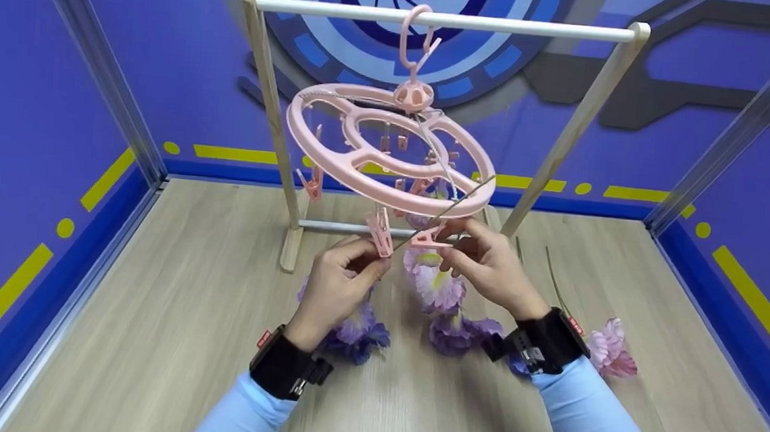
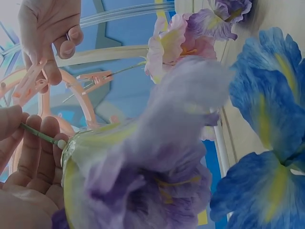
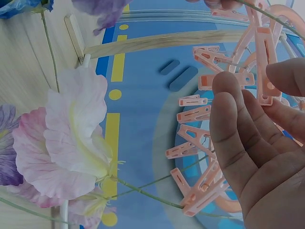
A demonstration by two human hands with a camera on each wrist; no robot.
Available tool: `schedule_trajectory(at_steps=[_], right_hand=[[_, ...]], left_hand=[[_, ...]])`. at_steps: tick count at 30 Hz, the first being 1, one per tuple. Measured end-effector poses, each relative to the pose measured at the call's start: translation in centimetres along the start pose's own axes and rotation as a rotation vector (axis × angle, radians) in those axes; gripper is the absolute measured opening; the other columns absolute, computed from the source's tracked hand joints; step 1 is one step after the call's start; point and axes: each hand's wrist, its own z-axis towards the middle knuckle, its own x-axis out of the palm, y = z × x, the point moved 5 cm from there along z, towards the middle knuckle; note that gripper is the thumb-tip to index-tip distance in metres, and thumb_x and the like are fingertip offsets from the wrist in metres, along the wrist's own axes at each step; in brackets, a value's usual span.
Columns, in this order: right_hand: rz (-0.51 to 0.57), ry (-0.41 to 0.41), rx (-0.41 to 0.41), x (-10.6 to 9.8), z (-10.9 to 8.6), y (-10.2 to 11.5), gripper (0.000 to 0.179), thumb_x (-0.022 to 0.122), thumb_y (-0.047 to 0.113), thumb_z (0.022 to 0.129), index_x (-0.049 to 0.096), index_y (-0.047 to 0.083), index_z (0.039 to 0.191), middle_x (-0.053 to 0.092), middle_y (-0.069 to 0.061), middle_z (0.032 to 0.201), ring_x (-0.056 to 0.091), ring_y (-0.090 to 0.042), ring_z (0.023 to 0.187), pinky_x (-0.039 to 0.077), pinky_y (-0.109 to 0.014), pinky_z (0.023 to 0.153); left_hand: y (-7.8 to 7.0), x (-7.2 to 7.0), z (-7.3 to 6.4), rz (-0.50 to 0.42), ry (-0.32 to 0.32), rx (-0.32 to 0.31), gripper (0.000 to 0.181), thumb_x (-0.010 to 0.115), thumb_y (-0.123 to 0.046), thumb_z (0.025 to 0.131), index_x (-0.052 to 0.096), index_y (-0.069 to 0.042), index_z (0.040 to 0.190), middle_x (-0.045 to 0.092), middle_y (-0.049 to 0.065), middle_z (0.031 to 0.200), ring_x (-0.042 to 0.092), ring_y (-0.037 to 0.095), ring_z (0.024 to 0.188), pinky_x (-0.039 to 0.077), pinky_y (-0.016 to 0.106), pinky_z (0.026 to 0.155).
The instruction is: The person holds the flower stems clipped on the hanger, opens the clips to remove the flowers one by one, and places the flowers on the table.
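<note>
My left hand (image 1: 336,290) pinches the thin green stem (image 2: 40,135) of a purple and white artificial flower (image 2: 138,181), whose bloom hangs below the fingers. The stem slants up past the rim of a pink round clip hanger (image 1: 386,192). Under that rim my right hand (image 1: 493,267) pinches a pink clothespin (image 1: 429,238) between thumb and fingers. Whether the stem lies between its jaws, I cannot tell. Another clothespin (image 1: 380,232) dangles just above my left fingertips. In the right wrist view, a pale pink flower (image 3: 71,138) hangs with its stem at a clothespin (image 3: 202,191).
The hanger hooks over the white bar (image 1: 527,27) of a wooden-legged stand (image 1: 574,131). A pink flower (image 1: 609,347) lies on the table at the right. A blue flower (image 2: 267,129) is below my left hand. More purple flowers (image 1: 458,333) are below the hanger.
</note>
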Motion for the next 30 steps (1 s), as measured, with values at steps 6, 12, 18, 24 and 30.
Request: schedule_trajectory(at_steps=[6, 12, 18, 24, 30], right_hand=[[-0.009, -0.009, -0.020, -0.1, 0.0, 0.1, 0.034, 0.061, -0.011, 0.096, 0.058, -0.011, 0.130, 0.066, -0.024, 0.105, 0.069, -0.013, 0.070, 0.059, -0.030, 0.060], [-0.012, -0.008, -0.021, -0.1, 0.0, 0.0, 0.034, 0.061, -0.011, 0.096, 0.057, -0.013, 0.129, 0.066, -0.024, 0.105, 0.068, -0.011, 0.070, 0.059, -0.030, 0.061], [-0.025, -0.021, -0.019, -0.2, 0.0, 0.0, 0.033, 0.062, -0.011, 0.096, 0.058, -0.013, 0.128, 0.066, -0.024, 0.106, 0.068, -0.011, 0.070, 0.059, -0.030, 0.060], [-0.023, -0.017, -0.008, -0.2, 0.0, -0.1, 0.032, 0.061, -0.009, 0.097, 0.059, -0.010, 0.129, 0.068, -0.024, 0.106, 0.068, -0.009, 0.071, 0.058, -0.029, 0.060], [-0.027, -0.023, -0.003, -0.2, 0.0, -0.1, 0.030, 0.061, -0.008, 0.098, 0.060, -0.008, 0.128, 0.069, -0.023, 0.106, 0.070, -0.013, 0.071, 0.056, -0.028, 0.059]], left_hand=[[0.0, -0.6, -0.2, 0.010, 0.005, -0.005, 0.005, 0.076, -0.009, 0.093, 0.077, -0.004, 0.095, 0.071, 0.003, 0.090, 0.064, 0.014, 0.077, 0.053, 0.026, 0.068], [0.3, -1.2, -0.5, 0.012, -0.004, -0.011, 0.006, 0.077, -0.007, 0.091, 0.078, -0.003, 0.096, 0.073, 0.005, 0.097, 0.066, 0.019, 0.080, 0.055, 0.025, 0.071], [0.5, -1.6, -0.8, 0.018, 0.003, -0.027, 0.006, 0.077, -0.006, 0.091, 0.078, -0.006, 0.097, 0.073, 0.006, 0.096, 0.065, 0.018, 0.079, 0.055, 0.026, 0.071], [0.6, -2.1, -1.0, 0.029, 0.008, -0.033, 0.007, 0.076, -0.009, 0.093, 0.078, -0.006, 0.100, 0.072, 0.004, 0.093, 0.064, 0.015, 0.079, 0.055, 0.027, 0.071], [1.2, -2.7, -1.3, 0.038, -0.003, -0.036, 0.008, 0.077, -0.010, 0.093, 0.078, -0.006, 0.100, 0.071, 0.004, 0.091, 0.064, 0.014, 0.077, 0.055, 0.027, 0.070]])
